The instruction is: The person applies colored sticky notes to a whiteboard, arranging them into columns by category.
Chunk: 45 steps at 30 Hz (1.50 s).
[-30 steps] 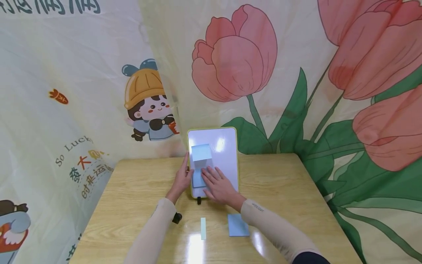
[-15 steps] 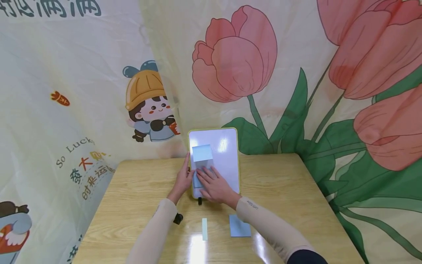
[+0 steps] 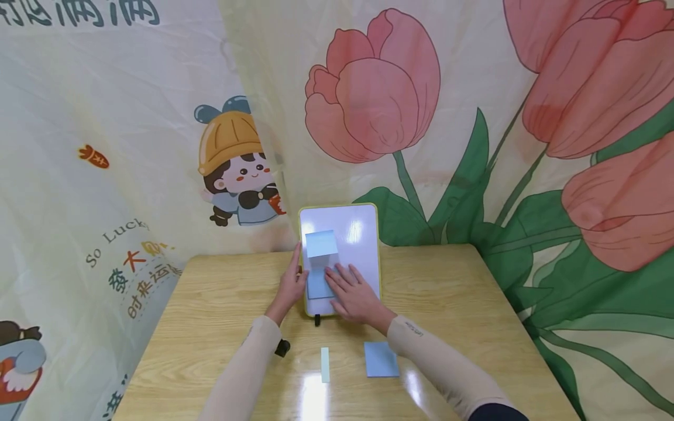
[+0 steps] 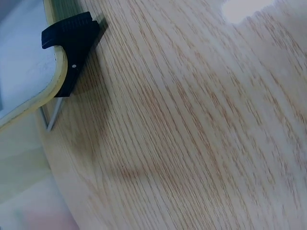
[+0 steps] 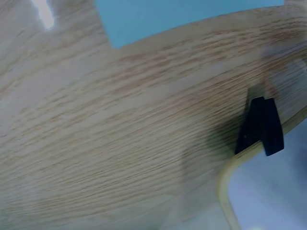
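Note:
A whiteboard with a yellow rim leans upright at the back of the table. At its left edge my left hand holds the rim, thumb toward the front and index finger straight along the side. My right hand lies flat with extended fingers, its fingertips on the right part of a lower blue sticky note. Above that, an upper blue sticky note hangs on the board with its lower edge lifted. Neither wrist view shows the fingers.
A black support foot grips the board's bottom edge; another black foot shows in the right wrist view. On the wooden table lie a blue sticky-note pad, a pale strip and a small black object.
My right hand slid left across the lower sticky note, then back to the right, uncovering more of it. My left hand stays at the whiteboard's edge.

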Motion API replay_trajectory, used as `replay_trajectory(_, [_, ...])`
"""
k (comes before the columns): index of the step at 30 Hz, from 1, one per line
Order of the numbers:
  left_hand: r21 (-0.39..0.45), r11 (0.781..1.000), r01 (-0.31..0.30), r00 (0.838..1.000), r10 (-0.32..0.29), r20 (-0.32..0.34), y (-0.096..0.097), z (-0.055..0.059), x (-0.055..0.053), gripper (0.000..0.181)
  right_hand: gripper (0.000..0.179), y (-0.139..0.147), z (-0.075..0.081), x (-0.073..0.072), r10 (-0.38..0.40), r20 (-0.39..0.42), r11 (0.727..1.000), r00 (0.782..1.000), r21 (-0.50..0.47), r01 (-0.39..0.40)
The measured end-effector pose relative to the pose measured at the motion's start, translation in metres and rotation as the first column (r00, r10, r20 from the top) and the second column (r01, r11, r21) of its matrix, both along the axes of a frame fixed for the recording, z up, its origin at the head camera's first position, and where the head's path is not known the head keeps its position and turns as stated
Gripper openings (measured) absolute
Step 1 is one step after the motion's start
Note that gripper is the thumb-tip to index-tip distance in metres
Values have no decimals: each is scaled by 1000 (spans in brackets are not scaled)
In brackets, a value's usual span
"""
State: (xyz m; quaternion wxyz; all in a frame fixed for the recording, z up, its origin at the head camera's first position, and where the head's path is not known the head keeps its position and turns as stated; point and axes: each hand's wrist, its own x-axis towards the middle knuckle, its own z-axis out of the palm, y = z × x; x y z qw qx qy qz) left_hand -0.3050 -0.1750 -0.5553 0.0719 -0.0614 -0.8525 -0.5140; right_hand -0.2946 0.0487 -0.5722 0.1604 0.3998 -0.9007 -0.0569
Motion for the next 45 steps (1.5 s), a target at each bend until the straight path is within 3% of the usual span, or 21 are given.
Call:
replay_trajectory(10, [3,1000,-4,1000,3,23,-1,4,1,78,67,14,-1,3,-15,-39,998,999,-54,12])
replay_trajectory(17, [10,1000,6,999,-6,49,2,2,3,77,67,28,0,10,-4,9,997,1000,-76,5])
replay_trajectory(22, [-27,1000,10,1000,-9,24,2,1,9,77,68,45,-4,17,-13,13,992,1000,-127,15])
replay_trajectory(27, [-73,997,19,1000,-19,8,-6,0,19,75,68,61,-9,18,-75,20,972,997,-223,78])
replay_trajectory(32, [-150,989,4,1000,-8,-25,-17,0,29,65,68,80,-9,23,-171,123,935,978,-292,200])
replay_trajectory(36, [-318,947,-41,998,24,-58,-28,-1,40,64,68,96,-11,28,-215,171,901,961,-345,263])
replay_trajectory(40, [-483,873,-71,997,73,-14,-40,-10,54,67,67,113,-15,33,-264,225,867,938,-370,332])
replay_trajectory(45, [-599,798,-69,995,98,15,-53,-21,72,67,66,136,-22,42,-328,302,836,895,-347,424])
